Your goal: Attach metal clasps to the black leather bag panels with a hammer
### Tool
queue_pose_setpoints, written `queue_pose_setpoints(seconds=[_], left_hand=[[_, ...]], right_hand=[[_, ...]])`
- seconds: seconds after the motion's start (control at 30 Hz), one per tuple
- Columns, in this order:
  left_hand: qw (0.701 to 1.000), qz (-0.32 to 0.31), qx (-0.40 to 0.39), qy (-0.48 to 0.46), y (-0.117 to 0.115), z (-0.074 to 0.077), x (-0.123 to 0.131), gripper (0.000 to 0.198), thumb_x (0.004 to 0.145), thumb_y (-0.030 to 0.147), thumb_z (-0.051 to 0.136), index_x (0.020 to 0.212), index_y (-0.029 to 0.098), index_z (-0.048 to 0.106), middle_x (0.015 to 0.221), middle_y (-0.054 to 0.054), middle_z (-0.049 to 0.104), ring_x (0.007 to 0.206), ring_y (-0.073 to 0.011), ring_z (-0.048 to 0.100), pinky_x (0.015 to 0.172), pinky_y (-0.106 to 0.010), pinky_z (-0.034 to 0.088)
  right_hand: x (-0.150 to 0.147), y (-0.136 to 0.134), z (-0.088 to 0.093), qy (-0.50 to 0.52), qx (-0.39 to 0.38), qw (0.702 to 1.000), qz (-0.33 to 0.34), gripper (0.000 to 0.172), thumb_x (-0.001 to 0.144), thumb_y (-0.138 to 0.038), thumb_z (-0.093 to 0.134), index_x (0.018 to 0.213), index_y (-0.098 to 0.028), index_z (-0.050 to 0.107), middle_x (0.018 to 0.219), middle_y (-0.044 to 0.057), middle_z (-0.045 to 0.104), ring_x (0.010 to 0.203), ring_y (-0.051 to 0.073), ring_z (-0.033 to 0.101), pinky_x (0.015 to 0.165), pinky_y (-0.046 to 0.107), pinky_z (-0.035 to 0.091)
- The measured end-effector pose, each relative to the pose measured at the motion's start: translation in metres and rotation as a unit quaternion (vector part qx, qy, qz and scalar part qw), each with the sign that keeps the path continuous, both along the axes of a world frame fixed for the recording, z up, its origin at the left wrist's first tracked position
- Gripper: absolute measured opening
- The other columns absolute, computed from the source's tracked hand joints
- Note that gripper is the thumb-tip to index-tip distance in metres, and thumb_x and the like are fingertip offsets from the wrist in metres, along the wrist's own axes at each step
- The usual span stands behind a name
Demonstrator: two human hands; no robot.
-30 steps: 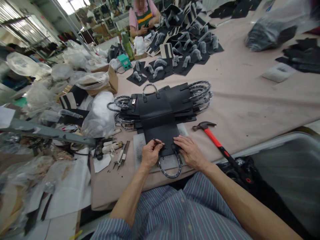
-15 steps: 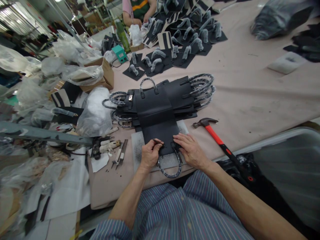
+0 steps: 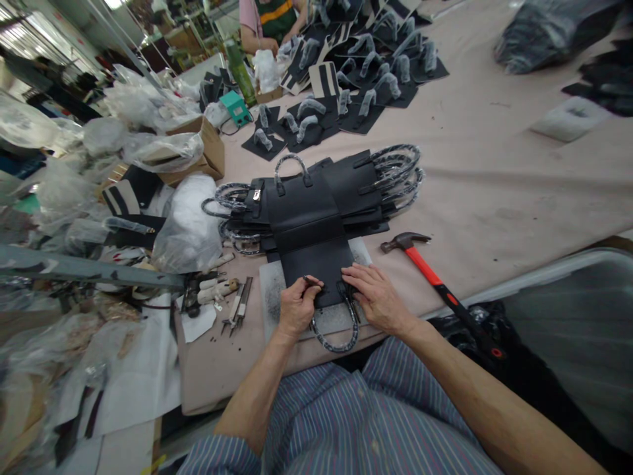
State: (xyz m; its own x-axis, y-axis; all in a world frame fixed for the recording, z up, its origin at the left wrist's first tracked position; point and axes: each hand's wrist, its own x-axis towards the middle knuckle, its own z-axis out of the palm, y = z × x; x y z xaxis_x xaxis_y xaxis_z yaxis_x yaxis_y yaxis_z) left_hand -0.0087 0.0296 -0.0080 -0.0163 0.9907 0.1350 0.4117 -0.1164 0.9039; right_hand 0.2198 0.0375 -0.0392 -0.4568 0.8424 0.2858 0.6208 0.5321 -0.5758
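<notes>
A black leather panel with a curved wrapped handle lies on a pale work pad at the table's near edge. My left hand is closed in a pinch on a small thin tool pressed to the panel's lower left. My right hand lies flat with fingers spread on the panel's lower right, by the handle's attachment. Behind the panel lies a stack of black panels with handles.
A red-handled hammer lies right of my hands. Pliers and small tools sit to the left, beside plastic bags and cardboard boxes. Further back are more black pieces, a green bottle and another person.
The view has shifted slightly; my hands stay on the panel in nearly the same place.
</notes>
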Motion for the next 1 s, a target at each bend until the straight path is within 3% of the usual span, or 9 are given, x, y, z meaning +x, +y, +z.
queue_pose_setpoints(seconds=[0.4, 0.57, 0.67, 0.77, 0.83, 0.9, 0.93, 1.0], left_hand=[[0.999, -0.012, 0.016, 0.026, 0.000, -0.002, 0.000, 0.011, 0.091, 0.021, 0.059, 0.091, 0.022, 0.069, 0.089, -0.001, 0.077, 0.084, -0.0158, 0.072, 0.082, -0.027, 0.057], [0.998, -0.034, 0.027, 0.049, 0.002, -0.005, -0.001, 0.011, 0.091, 0.020, 0.058, 0.091, 0.022, 0.069, 0.089, -0.001, 0.076, 0.083, -0.0158, 0.072, 0.082, -0.027, 0.056], [0.995, -0.058, 0.039, 0.066, 0.003, -0.005, -0.002, 0.011, 0.092, 0.018, 0.058, 0.091, 0.021, 0.069, 0.089, -0.002, 0.076, 0.082, -0.0155, 0.072, 0.081, -0.026, 0.056], [0.992, -0.076, 0.057, 0.086, 0.004, -0.006, -0.003, 0.012, 0.091, 0.015, 0.057, 0.092, 0.019, 0.069, 0.090, -0.002, 0.076, 0.083, -0.0152, 0.072, 0.082, -0.026, 0.057], [0.988, -0.090, 0.066, 0.102, 0.005, -0.007, -0.003, 0.013, 0.091, 0.013, 0.057, 0.092, 0.019, 0.069, 0.091, -0.003, 0.076, 0.084, -0.0152, 0.072, 0.084, -0.026, 0.057], [0.985, -0.104, 0.069, 0.117, 0.006, -0.008, -0.004, 0.013, 0.091, 0.012, 0.058, 0.093, 0.019, 0.069, 0.091, -0.003, 0.076, 0.085, -0.0155, 0.072, 0.085, -0.027, 0.057], [0.984, -0.110, 0.069, 0.121, 0.006, -0.009, -0.004, 0.013, 0.091, 0.012, 0.058, 0.093, 0.019, 0.068, 0.091, -0.003, 0.076, 0.085, -0.0156, 0.072, 0.086, -0.027, 0.057], [0.984, -0.115, 0.070, 0.119, 0.006, -0.011, -0.005, 0.012, 0.091, 0.011, 0.059, 0.094, 0.019, 0.068, 0.092, -0.003, 0.076, 0.086, -0.0159, 0.072, 0.086, -0.027, 0.058]], right_hand=[[0.000, 0.000, -0.004, 0.007, -0.006, 1.000, 0.003, 0.047, 0.091, -0.009, 0.045, 0.134, -0.022, 0.059, 0.148, 0.007, 0.055, 0.142, 0.029, 0.043, 0.118, 0.060, 0.032], [0.006, 0.002, 0.003, 0.079, -0.006, 0.997, 0.001, 0.047, 0.091, -0.014, 0.047, 0.137, -0.022, 0.055, 0.145, 0.009, 0.056, 0.138, 0.028, 0.048, 0.116, 0.056, 0.038], [0.034, 0.000, 0.009, 0.096, 0.040, 0.989, -0.105, 0.041, 0.092, -0.023, 0.052, 0.133, -0.018, 0.057, 0.138, 0.014, 0.058, 0.129, 0.030, 0.053, 0.111, 0.050, 0.044], [0.078, -0.007, 0.008, -0.048, 0.053, 0.966, -0.249, 0.043, 0.090, -0.031, 0.055, 0.126, -0.009, 0.060, 0.125, 0.022, 0.060, 0.118, 0.037, 0.055, 0.104, 0.053, 0.046], [0.104, -0.013, 0.007, -0.178, -0.001, 0.945, -0.274, 0.043, 0.089, -0.035, 0.056, 0.121, -0.006, 0.061, 0.115, 0.024, 0.060, 0.107, 0.038, 0.057, 0.095, 0.053, 0.048], [0.120, -0.016, 0.007, -0.242, -0.070, 0.927, -0.276, 0.036, 0.091, -0.035, 0.054, 0.113, -0.008, 0.063, 0.101, 0.020, 0.060, 0.093, 0.034, 0.058, 0.085, 0.047, 0.049], [0.124, -0.016, 0.009, -0.232, -0.111, 0.923, -0.287, 0.030, 0.090, -0.033, 0.054, 0.107, -0.010, 0.063, 0.094, 0.016, 0.059, 0.087, 0.031, 0.058, 0.080, 0.044, 0.049], [0.122, -0.013, 0.016, -0.111, -0.246, 0.907, -0.323, 0.015, 0.084, -0.027, 0.058, 0.094, -0.015, 0.061, 0.080, 0.008, 0.055, 0.074, 0.024, 0.054, 0.068, 0.036, 0.046]])
